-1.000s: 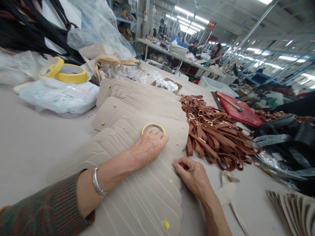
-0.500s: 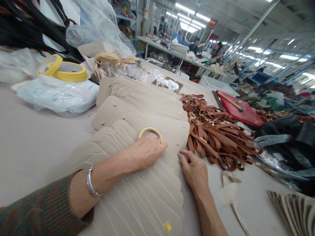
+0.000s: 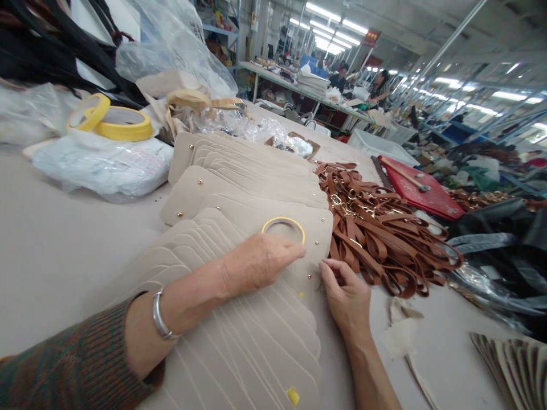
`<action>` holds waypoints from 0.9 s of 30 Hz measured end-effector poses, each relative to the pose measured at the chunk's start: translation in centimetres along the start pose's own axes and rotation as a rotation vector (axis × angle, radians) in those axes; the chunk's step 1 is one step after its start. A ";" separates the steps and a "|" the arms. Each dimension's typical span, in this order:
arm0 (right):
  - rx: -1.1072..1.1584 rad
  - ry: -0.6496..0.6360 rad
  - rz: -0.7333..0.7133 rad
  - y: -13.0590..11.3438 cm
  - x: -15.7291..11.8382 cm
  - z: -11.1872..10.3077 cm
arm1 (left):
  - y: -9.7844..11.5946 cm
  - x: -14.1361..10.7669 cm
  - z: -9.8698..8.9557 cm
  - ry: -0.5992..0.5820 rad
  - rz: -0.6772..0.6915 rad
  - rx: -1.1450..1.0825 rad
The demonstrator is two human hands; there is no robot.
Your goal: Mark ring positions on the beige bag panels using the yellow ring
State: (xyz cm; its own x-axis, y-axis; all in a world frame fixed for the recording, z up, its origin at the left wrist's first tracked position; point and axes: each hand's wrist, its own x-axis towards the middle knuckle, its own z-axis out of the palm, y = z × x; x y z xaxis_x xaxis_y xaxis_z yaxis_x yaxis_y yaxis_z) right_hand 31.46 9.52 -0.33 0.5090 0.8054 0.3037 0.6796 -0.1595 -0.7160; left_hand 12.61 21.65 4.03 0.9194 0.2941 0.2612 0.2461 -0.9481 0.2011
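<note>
Leaning together on the far left, two yellow ring-shaped tape rolls [image 3: 123,132] sit on a white packet wrapped in clear plastic [image 3: 102,165]. My left wrist wears a silver bangle [image 3: 160,316], and that arm crosses a fanned spread of beige, round-cornered flat panels [image 3: 273,341] on the table [image 3: 77,245]. My left hand [image 3: 260,262], mostly closed, has its fingers curled over the near side of a thin yellow tape roll [image 3: 284,221], which I hold tilted above the panels, near their small metal studs [image 3: 317,243]. My right hand [image 3: 348,290] is just beside the panels' right edge, thumb and forefinger brought close together; whether they pinch anything I cannot tell. Next to it lies a heap of brown leather-like straps with gold-coloured clasps [image 3: 380,228]. Beyond them a wooden-handled tool [image 3: 401,173] rests on a flat red item [image 3: 431,193]. At lower right stands a fanned stack of brownish-beige pieces [image 3: 513,364].
</note>
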 end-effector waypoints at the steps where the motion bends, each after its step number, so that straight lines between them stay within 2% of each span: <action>1: 0.096 -0.017 0.005 -0.2 -0.2 -0.1 | 0.2 0.0 0.1 0.019 0.031 -0.047; 3: 0.231 -0.057 -0.016 -0.8 -0.4 -0.4 | 0.6 -0.1 0.3 0.045 0.085 -0.128; 5: 0.273 -0.098 -0.095 -1.3 -0.7 -0.7 | 1.0 -0.2 0.5 0.060 0.090 -0.166; 11: 0.127 -0.132 -0.394 -2.6 -0.8 -0.8 | 1.5 -0.3 0.6 0.039 0.039 -0.180; 16: 0.048 -0.104 -0.559 -3.2 -0.8 -0.5 | 1.7 -0.3 0.9 0.025 0.056 -0.146; 20: -0.023 -0.089 -0.582 -3.5 -0.9 -0.3 | 1.9 -0.3 1.2 0.030 0.073 -0.156; 27: -0.136 0.055 -0.541 -3.6 -1.1 -0.2 | 2.3 0.2 0.5 0.045 0.026 -0.132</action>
State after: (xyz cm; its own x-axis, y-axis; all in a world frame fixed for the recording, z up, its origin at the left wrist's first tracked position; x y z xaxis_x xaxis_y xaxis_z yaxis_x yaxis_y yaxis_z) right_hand 28.52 9.10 2.06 0.0931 0.7625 0.6402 0.9116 0.1933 -0.3628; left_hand 13.48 19.48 4.04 0.9096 0.2772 0.3096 0.1770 -0.9324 0.3150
